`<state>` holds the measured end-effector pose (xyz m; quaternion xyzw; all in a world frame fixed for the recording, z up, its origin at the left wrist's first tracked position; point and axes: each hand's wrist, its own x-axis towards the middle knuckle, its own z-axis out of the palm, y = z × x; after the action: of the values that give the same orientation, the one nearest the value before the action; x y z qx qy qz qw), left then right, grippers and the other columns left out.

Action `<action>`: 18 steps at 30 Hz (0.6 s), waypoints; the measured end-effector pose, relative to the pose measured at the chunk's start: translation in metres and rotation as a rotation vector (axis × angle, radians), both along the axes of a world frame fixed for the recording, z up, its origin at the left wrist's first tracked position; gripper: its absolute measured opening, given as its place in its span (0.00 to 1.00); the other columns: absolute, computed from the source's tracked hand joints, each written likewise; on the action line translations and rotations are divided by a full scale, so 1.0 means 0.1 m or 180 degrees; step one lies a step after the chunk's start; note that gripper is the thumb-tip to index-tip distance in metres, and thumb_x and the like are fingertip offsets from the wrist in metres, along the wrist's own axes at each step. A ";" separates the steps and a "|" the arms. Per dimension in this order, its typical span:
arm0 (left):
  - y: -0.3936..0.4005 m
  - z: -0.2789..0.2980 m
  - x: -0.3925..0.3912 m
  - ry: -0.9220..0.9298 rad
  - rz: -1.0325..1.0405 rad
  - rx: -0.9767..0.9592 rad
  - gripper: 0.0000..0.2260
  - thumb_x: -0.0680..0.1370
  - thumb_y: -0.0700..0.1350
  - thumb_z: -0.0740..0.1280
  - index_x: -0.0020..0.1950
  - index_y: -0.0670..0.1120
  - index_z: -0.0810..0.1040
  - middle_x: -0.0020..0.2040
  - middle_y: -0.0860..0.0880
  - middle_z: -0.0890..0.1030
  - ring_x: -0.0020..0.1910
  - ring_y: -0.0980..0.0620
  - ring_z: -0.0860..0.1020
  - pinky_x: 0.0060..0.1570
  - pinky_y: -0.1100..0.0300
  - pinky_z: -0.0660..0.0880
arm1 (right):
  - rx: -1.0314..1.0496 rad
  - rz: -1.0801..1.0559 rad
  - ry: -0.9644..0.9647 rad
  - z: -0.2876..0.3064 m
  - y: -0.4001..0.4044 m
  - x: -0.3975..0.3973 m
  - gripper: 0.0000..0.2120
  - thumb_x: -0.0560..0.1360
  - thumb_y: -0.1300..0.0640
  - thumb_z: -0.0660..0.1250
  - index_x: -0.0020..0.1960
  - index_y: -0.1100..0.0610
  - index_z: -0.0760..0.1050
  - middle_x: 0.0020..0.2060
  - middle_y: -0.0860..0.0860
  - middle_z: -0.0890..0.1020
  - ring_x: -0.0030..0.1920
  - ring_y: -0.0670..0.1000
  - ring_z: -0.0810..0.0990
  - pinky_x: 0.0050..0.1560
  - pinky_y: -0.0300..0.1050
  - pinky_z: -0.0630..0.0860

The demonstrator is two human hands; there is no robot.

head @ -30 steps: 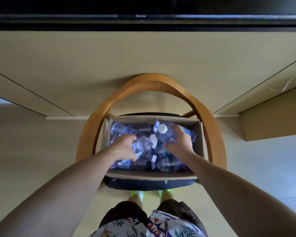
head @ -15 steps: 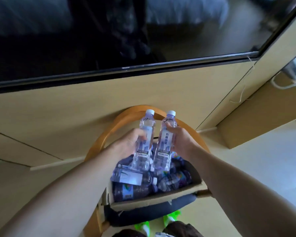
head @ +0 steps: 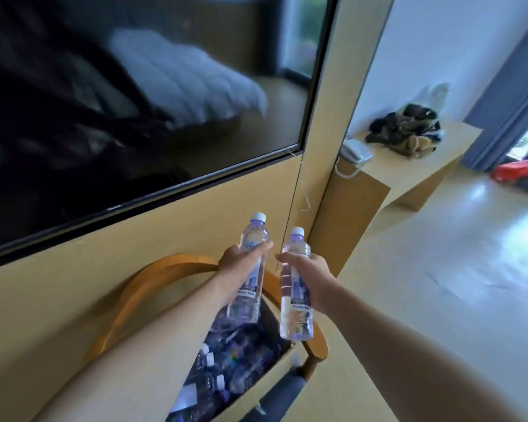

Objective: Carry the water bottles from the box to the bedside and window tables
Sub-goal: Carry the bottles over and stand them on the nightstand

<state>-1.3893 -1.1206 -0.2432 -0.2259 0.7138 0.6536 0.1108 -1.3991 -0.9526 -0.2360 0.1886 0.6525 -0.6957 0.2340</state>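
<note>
Your left hand was wrapped around one water bottle, and your right hand gripped a second bottle. Both stood upright, side by side but apart, above the box of remaining bottles on the wooden chair.

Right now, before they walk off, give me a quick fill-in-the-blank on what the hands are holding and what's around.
1. The left hand and the right hand each grip one water ____.
2. Both bottles are held upright with white ____ on top.
3. The cardboard box of remaining bottles sits on a wooden ____.
4. On the desk at right lies a white corded ____.

Missing words: bottle; caps; chair; telephone
</note>
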 end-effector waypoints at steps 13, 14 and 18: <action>3.33 0.68 0.94 0.0574 -0.1791 0.0020 0.32 0.62 0.64 0.75 0.56 0.42 0.82 0.52 0.41 0.85 0.53 0.40 0.84 0.59 0.43 0.80 | 0.0180 -0.1702 0.1032 0.61 2.98 1.71 0.17 0.69 0.61 0.78 0.54 0.64 0.78 0.42 0.63 0.84 0.38 0.62 0.86 0.34 0.53 0.82; 3.57 0.70 1.06 0.0617 -0.1887 -0.0003 0.32 0.62 0.65 0.75 0.55 0.43 0.82 0.51 0.43 0.85 0.52 0.41 0.83 0.58 0.44 0.80 | 0.0227 -0.1868 0.1072 0.65 3.20 1.90 0.14 0.68 0.61 0.79 0.51 0.63 0.80 0.40 0.62 0.85 0.37 0.61 0.86 0.35 0.53 0.82; 4.49 0.74 1.61 0.0866 -0.2342 -0.0107 0.22 0.70 0.65 0.75 0.48 0.47 0.83 0.44 0.48 0.85 0.44 0.49 0.82 0.41 0.57 0.76 | 0.0587 -0.2473 0.1168 0.75 4.02 2.65 0.15 0.64 0.58 0.81 0.48 0.61 0.82 0.40 0.61 0.87 0.42 0.61 0.87 0.46 0.59 0.84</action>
<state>-1.2287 -0.6719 -0.1696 0.1320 0.7658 0.5825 0.2383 -1.1338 -0.5509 -0.1610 0.3134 0.6232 -0.6929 -0.1826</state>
